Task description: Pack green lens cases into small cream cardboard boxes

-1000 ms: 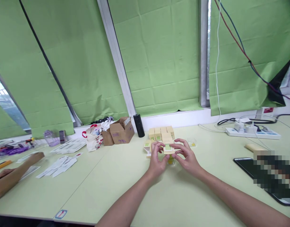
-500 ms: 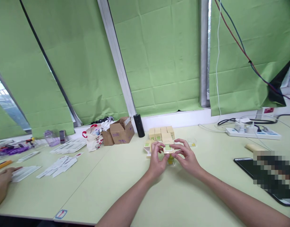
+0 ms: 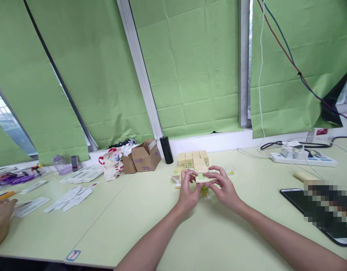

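Observation:
A small cream cardboard box [image 3: 201,165] with a green-and-white front panel is pinched between my two hands, tilted toward me. My left hand [image 3: 188,194] grips its left edge, thumb below. On the opposite edge are the thumb and fingers of my right hand [image 3: 225,190], its other fingers partly spread. Just below the box, a clear container with something yellow [image 3: 204,192] stands on the table, partly hidden by my thumbs. Behind my left fingers sits an open-looking cream box [image 3: 177,174]. Several similar cream boxes [image 3: 188,158] stand in a row farther back.
A clear lid-like piece [image 3: 230,170] lies to the right. A phone [image 3: 293,199] and a power strip [image 3: 303,160] are farther right. Behind stand a black cylinder [image 3: 166,150] and a cardboard carton [image 3: 146,158]. At far left, a co-worker's hand [image 3: 3,218] is near white packets [image 3: 70,197].
My hands and the box stay almost still. At far left, the co-worker's hand has shifted slightly and a flat packet beside it has moved a little.

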{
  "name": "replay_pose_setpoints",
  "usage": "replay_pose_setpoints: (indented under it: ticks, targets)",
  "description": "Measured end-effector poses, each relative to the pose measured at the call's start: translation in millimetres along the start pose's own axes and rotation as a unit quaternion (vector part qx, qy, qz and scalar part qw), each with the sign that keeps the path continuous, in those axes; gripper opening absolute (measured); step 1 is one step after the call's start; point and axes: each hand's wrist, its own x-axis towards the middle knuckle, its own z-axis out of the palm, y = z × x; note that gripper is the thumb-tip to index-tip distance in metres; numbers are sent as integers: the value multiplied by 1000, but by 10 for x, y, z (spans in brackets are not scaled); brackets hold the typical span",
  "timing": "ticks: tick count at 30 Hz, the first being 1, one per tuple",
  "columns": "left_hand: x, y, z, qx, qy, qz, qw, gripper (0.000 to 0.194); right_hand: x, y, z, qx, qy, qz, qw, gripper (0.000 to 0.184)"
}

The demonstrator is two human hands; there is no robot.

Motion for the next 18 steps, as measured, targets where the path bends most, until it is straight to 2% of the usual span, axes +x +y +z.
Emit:
replay_pose_setpoints:
  ticks: [6, 9, 14, 18]
  targets:
    - [0, 0, 9, 2, 6, 0, 1000, 20, 2, 15, 2, -2, 3, 0, 1000, 26]
    - [4, -4, 0, 7, 3, 21, 1000, 21, -4, -6, -4, -9, -4, 1, 1000, 29]
    - [-3, -14, -33, 17, -3, 64, 998, 30, -18, -66, -9, -50, -22, -23, 998, 35]
    - [-12, -26, -37, 59, 11, 62, 996, 34, -32, -61, -7, -85, -38, -37, 995, 35]
